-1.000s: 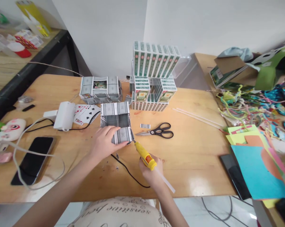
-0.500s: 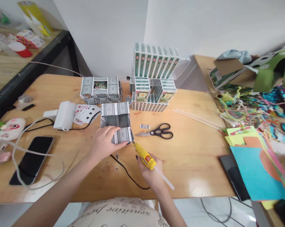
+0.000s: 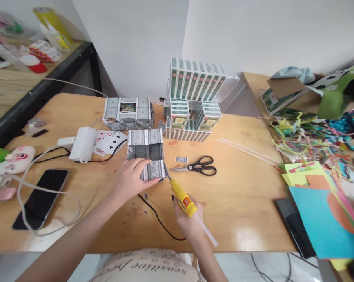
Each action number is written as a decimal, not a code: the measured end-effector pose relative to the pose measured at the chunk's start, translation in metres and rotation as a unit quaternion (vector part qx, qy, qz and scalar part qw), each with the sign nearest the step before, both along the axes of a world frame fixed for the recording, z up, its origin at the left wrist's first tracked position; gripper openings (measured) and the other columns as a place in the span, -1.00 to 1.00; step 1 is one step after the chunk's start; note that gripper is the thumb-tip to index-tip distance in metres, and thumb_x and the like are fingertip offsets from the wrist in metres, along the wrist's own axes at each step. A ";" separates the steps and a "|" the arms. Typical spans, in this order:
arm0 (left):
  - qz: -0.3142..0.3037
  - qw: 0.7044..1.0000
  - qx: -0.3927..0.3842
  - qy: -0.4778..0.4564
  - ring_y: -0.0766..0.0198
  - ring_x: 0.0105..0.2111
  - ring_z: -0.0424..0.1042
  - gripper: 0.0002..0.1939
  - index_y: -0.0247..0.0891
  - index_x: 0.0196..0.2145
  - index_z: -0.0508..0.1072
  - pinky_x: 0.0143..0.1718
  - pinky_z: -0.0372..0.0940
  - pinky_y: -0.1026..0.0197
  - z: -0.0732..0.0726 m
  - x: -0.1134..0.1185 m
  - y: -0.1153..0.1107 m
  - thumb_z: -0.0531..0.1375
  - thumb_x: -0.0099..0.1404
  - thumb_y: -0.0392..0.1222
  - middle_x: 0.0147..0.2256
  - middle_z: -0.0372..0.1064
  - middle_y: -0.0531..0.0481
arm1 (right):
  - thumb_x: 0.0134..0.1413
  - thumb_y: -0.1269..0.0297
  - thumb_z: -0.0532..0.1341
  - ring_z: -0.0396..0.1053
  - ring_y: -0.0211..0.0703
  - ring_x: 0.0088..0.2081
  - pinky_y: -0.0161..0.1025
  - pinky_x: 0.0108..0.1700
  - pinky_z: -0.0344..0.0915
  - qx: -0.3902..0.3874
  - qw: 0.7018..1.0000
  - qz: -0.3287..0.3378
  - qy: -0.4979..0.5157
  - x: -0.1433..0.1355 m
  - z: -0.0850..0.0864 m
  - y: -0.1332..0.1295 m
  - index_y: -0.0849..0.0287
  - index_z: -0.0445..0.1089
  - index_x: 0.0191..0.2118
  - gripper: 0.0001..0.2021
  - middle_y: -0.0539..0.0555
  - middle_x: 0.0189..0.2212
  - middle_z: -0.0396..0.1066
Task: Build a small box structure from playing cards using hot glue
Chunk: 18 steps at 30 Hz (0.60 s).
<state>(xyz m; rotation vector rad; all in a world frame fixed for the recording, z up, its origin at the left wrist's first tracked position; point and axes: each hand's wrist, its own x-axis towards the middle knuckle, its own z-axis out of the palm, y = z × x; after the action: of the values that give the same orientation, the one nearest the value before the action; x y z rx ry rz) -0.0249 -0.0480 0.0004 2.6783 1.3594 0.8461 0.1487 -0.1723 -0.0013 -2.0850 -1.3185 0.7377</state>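
Observation:
A small open box of grey patterned playing cards (image 3: 155,137) lies on the wooden table, its near side gripped by my left hand (image 3: 132,175). My right hand (image 3: 188,213) is wrapped round a yellow glue gun (image 3: 181,195), whose nozzle is at the box's near right corner. A clear glue stick (image 3: 207,231) sticks out of the gun's back. Right of the box are black-handled scissors (image 3: 198,166) and a small patterned card strip (image 3: 181,159). Behind the box stands a larger card-covered box (image 3: 128,113).
Stacked green and white card packs (image 3: 197,80) stand at the back. To the left are loose playing cards (image 3: 110,141), a white adapter (image 3: 83,145) and a phone (image 3: 41,199). Two glue sticks (image 3: 247,150), coloured paper (image 3: 320,219) and tangled cords (image 3: 294,137) lie to the right.
The whole view has shifted slightly, so things appear a little lower and further right. My left hand still grips the box and the glue gun stays at its corner.

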 end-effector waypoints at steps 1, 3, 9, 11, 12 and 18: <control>0.001 1.000 -0.002 0.000 0.12 -0.25 0.45 -0.55 -0.26 -0.18 0.40 -0.18 0.31 0.08 0.000 0.000 0.000 0.24 0.08 0.10 -0.25 0.46 -0.10 | 0.04 0.19 0.09 0.27 -0.23 -0.64 -0.34 -0.55 0.04 0.001 1.000 -0.011 -0.007 0.001 0.000 0.000 0.14 0.22 -0.60 -0.75 0.00 -0.69 0.30; 0.002 1.000 -0.005 -0.001 0.12 -0.24 0.45 -0.55 -0.25 -0.18 0.40 -0.18 0.31 0.08 0.000 0.000 0.000 0.24 0.07 0.10 -0.25 0.46 -0.10 | 0.04 0.15 0.09 0.25 -0.22 -0.66 -0.32 -0.56 0.06 0.008 0.999 -0.045 -0.009 0.004 -0.002 -0.001 0.12 0.19 -0.59 -0.74 -0.01 -0.69 0.27; 0.002 1.000 -0.001 -0.004 0.11 -0.27 0.45 -0.56 -0.25 -0.19 0.40 -0.21 0.32 0.07 0.002 0.001 0.000 0.25 0.06 0.09 -0.26 0.46 -0.10 | 0.03 0.09 0.11 0.29 -0.18 -0.56 -0.29 -0.50 0.17 0.056 0.990 -0.117 0.052 0.028 -0.014 0.016 0.13 0.24 -0.39 -0.79 -0.01 -0.57 0.31; 0.003 1.000 0.000 -0.004 0.11 -0.27 0.46 -0.57 -0.25 -0.19 0.40 -0.21 0.32 0.07 0.002 0.001 0.000 0.25 0.06 0.09 -0.26 0.46 -0.09 | -0.03 0.06 0.15 0.30 -0.15 -0.51 -0.26 -0.47 0.20 0.059 0.987 -0.147 0.034 0.043 -0.020 0.031 0.15 0.23 -0.33 -0.75 0.04 -0.49 0.33; 0.003 1.000 0.001 -0.005 0.11 -0.27 0.46 -0.57 -0.24 -0.19 0.40 -0.20 0.32 0.07 0.002 0.001 0.000 0.25 0.06 0.09 -0.26 0.46 -0.09 | -0.06 0.05 0.17 0.32 -0.11 -0.47 -0.23 -0.45 0.22 0.059 0.985 -0.161 0.018 0.050 -0.022 0.039 0.15 0.22 -0.32 -0.72 0.07 -0.45 0.34; -0.001 1.000 -0.001 -0.005 0.09 -0.27 0.46 -0.57 -0.26 -0.19 0.41 -0.21 0.32 0.06 0.003 0.000 0.000 0.25 0.07 0.08 -0.26 0.46 -0.11 | -0.12 0.08 0.21 0.36 -0.07 -0.35 -0.17 -0.34 0.29 0.110 0.971 -0.194 0.086 0.083 -0.035 0.079 0.26 0.21 -0.17 -0.58 0.13 -0.37 0.36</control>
<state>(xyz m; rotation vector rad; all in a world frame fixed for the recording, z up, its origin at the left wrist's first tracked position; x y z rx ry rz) -0.0251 -0.0482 0.0031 2.6706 1.3534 0.8551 0.2313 -0.0935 -0.0361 -1.9656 -0.8224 0.5563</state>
